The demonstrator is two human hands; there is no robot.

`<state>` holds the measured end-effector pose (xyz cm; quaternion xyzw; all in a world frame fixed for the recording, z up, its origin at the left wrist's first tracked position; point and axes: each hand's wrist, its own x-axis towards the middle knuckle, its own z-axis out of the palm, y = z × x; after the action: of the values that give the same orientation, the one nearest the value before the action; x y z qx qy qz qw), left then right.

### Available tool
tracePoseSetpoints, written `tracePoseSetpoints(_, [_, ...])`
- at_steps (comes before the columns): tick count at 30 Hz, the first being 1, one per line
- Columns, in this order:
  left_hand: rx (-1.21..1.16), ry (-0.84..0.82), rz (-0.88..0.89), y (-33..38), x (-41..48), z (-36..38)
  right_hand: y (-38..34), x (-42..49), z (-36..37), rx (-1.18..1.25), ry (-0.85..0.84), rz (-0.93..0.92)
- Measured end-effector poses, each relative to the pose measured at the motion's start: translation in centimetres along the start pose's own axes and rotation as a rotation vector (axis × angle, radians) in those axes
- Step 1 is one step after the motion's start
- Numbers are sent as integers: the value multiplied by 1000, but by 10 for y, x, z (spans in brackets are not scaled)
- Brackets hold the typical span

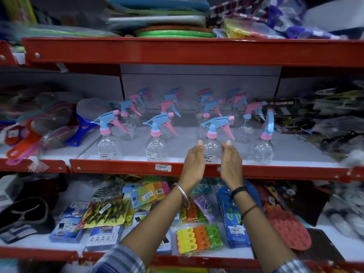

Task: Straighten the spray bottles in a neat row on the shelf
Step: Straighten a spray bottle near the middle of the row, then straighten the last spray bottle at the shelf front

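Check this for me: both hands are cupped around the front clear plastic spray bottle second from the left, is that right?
Not quite. In the head view both hands, left hand and right hand, flank the clear plastic spray bottle third from the left in the front row.

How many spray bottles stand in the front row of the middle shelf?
4: far left, centre-left, one between the hands, far right. More stand behind, partly hidden.

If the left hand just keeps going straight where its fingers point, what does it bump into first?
Probably the clear spray bottle standing between both hands. The left hand points up and into the shelf, right beside that bottle's left side. If it slips past, the next bottle behind is in line, though depth is hard to judge.
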<state>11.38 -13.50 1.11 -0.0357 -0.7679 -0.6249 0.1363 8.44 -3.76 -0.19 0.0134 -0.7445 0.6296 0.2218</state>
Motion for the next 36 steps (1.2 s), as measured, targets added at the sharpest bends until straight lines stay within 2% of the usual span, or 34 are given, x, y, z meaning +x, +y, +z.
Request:
tracePoseSetpoints(5, [26,44,40,-3,2,3,2,-2,-1,-24,-19,-84])
tracePoseSetpoints(7, [20,150,93,-3,-4,7,3,-5,-7,-65,-5,-134])
tracePoseSetpoints(10, [-15,275,270,-2,-16,25,6,-9,-30,-59,146,-283])
tracePoseSetpoints(13, [-12,155,330,-1,-23,53,19,1,-65,-12,295,-365])
tracePoseSetpoints(17, [40,-96,167,9,-21,103,30,30,-104,-12,327,-272])
tracePoseSetpoints(20, [42,-173,58,21,-16,128,36,52,-120,-75,153,-108])
tracePoseSetpoints(23, [9,-157,32,30,-16,139,33,61,-126,-65,40,36])
tracePoseSetpoints(26, [22,-182,37,34,-17,145,32,61,-130,-61,12,37])
tracePoseSetpoints(29, [34,-215,35,37,-16,147,34,56,-130,-1,64,45])
tracePoseSetpoints(36, [23,-146,-28,30,0,147,37,45,-122,9,192,33])
